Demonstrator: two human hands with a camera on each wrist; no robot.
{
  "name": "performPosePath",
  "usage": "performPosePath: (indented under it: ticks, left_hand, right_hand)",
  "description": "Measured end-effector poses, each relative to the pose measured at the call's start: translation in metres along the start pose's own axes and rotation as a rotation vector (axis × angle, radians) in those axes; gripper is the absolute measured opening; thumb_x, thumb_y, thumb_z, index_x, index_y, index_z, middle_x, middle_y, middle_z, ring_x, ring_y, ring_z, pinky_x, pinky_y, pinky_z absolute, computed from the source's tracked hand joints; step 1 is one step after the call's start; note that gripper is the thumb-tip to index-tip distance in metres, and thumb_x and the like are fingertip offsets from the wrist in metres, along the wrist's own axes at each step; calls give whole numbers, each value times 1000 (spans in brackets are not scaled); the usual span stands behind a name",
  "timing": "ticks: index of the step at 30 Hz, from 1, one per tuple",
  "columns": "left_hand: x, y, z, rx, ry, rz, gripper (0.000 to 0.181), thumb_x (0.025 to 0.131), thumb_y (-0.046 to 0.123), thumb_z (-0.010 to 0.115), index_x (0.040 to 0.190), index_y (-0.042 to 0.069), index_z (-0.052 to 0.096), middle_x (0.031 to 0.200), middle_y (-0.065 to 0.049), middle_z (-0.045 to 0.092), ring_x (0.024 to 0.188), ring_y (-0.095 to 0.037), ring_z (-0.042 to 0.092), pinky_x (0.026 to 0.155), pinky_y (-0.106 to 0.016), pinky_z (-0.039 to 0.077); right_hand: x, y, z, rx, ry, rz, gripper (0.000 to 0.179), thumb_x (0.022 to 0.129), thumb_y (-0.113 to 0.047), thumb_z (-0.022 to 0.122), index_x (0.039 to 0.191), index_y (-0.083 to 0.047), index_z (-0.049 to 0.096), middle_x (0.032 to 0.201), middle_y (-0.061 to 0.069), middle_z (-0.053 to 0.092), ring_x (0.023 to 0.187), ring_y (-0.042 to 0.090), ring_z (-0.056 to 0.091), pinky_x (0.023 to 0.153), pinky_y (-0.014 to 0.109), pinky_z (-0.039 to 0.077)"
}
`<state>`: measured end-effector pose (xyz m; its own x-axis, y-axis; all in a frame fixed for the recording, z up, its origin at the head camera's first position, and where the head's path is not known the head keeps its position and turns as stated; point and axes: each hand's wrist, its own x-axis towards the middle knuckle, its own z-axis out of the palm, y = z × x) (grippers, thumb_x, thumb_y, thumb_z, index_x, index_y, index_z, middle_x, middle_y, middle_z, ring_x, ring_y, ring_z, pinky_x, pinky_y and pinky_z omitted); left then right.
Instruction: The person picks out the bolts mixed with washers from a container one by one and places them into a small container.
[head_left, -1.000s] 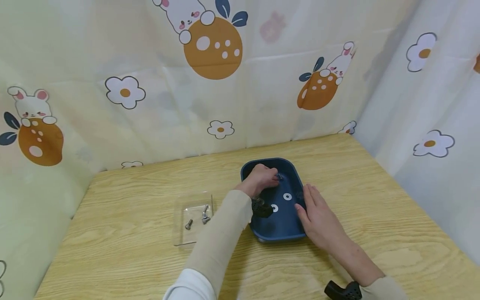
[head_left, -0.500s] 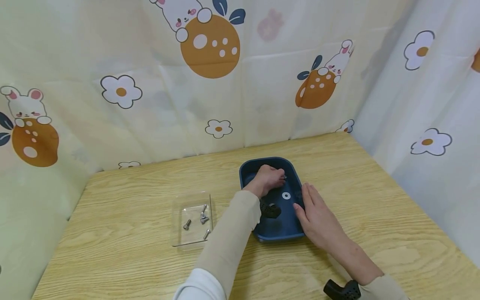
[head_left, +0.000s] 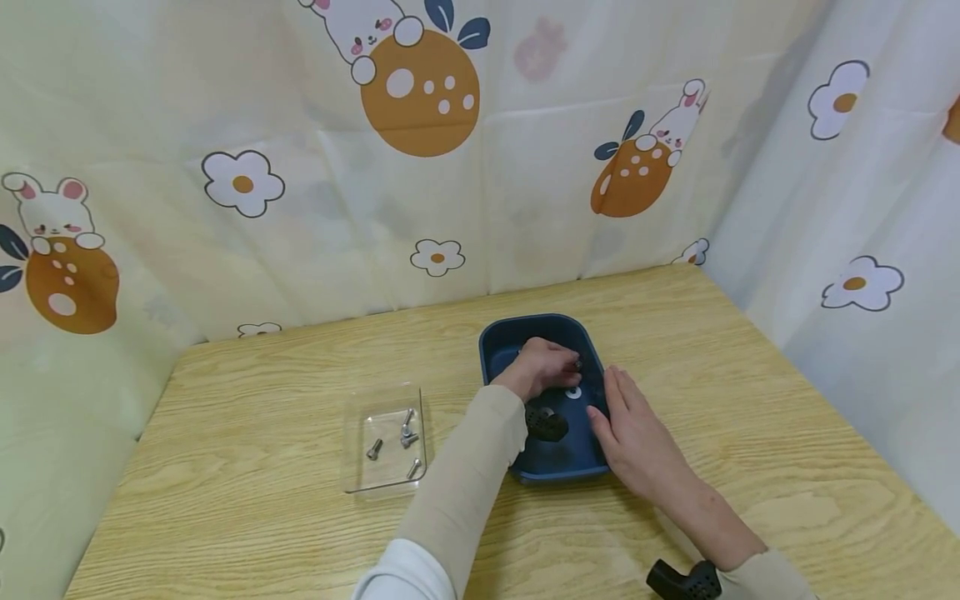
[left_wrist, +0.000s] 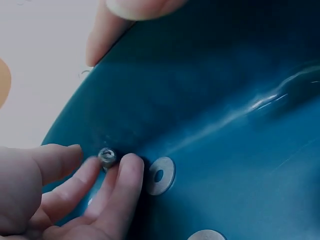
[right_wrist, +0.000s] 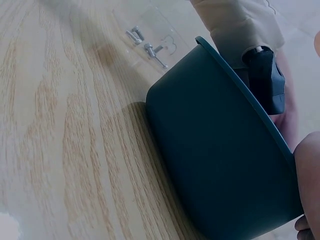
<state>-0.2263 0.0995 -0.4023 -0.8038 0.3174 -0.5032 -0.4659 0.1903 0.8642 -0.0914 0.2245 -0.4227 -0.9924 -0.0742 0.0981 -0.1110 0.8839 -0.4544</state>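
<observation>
My left hand (head_left: 542,365) reaches into a dark blue plastic bin (head_left: 558,477). In the left wrist view its bent fingertips are right at a small socket-head screw (left_wrist: 107,156), with the thumb a little apart from it. A flat washer (left_wrist: 161,176) lies just beside those fingers, and part of a second washer (left_wrist: 207,235) shows at the bottom edge. My right hand (head_left: 641,437) rests with straight fingers along the bin's right rim, its thumb over the inside edge. From the right wrist view, the bin's outer wall (right_wrist: 215,145) stands on the table.
Left of the bin, a shallow clear plastic tray (head_left: 352,442) holds several metal screws (head_left: 375,449). Both stand on a wood-grain table (head_left: 247,500). A patterned curtain (head_left: 315,250) hangs behind the table, and another covers the right side.
My left hand has moved right inside the bin, toward the screw. Its sleeve has shifted off the tray's right side, uncovering another screw there. The right hand keeps its place on the rim.
</observation>
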Motion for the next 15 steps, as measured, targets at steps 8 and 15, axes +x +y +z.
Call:
performPosePath:
  ticks: [8,15]
  left_hand:
    - [2,-3,1,17,-15,-22,14,95,11,66,100,0,72,98,-17,74,96,-27,74,87,-34,62]
    - [3,-4,3,-17,-30,-29,8,93,3,66,100,0,67,97,-19,74,99,-30,73,88,-36,61]
  right_hand:
    - [0,-1,0,0,4,-6,68,108,-35,37,152,13,17,160,33,18,148,47,19,119,63,25]
    - [-1,-2,-1,6,-5,1,68,108,-35,36,152,13,17,160,32,17,148,47,19,119,64,24]
